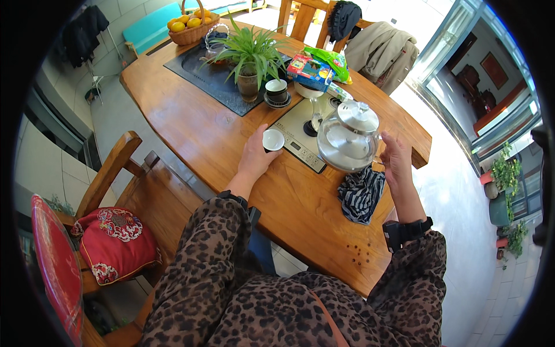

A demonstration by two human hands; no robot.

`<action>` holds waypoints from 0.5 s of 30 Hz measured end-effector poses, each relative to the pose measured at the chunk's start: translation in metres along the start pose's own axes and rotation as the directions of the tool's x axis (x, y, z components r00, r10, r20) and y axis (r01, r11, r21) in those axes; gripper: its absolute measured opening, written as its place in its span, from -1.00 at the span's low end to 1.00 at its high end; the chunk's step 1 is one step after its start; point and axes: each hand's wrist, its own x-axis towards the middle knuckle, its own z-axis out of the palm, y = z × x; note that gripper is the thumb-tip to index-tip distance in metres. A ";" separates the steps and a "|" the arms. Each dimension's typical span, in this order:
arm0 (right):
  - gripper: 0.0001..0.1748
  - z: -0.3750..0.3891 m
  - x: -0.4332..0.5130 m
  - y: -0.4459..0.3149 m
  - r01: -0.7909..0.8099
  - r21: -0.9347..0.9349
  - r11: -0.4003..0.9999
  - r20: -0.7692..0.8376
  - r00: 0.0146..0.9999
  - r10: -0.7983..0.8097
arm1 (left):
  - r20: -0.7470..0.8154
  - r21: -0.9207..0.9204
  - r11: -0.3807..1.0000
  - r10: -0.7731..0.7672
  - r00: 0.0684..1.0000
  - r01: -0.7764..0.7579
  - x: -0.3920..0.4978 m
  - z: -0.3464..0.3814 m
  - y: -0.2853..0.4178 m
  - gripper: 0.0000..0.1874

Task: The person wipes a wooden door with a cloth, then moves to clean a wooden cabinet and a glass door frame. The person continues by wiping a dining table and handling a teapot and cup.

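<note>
My left hand point(256, 152) grips a small teacup point(273, 140), white inside and dark outside, near the table's front edge. No liquid can be made out in it. My right hand point(393, 157) is closed round the handle of a clear glass kettle point(348, 143) with a steel lid. The kettle appears above the right part of a built-in electric tea stove point(299, 141), its glass spout pointing away from me. Below the kettle a crumpled striped cloth point(361, 195) lies on the wooden table point(290, 208).
Stacked small cups point(276, 89) stand on a saucer beside a potted spider plant point(249, 84) and a dark tea tray point(195, 65). Behind the stove are a colourful box point(310, 71) and a green bag point(331, 60). A fruit basket point(190, 32) sits at the far left.
</note>
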 end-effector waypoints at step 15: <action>-0.62 0.011 -0.029 0.001 -0.022 -0.238 0.971 0.190 0.979 0.069 | -0.039 -0.004 1.000 -0.022 0.999 0.022 -0.001 0.001 0.003 -0.13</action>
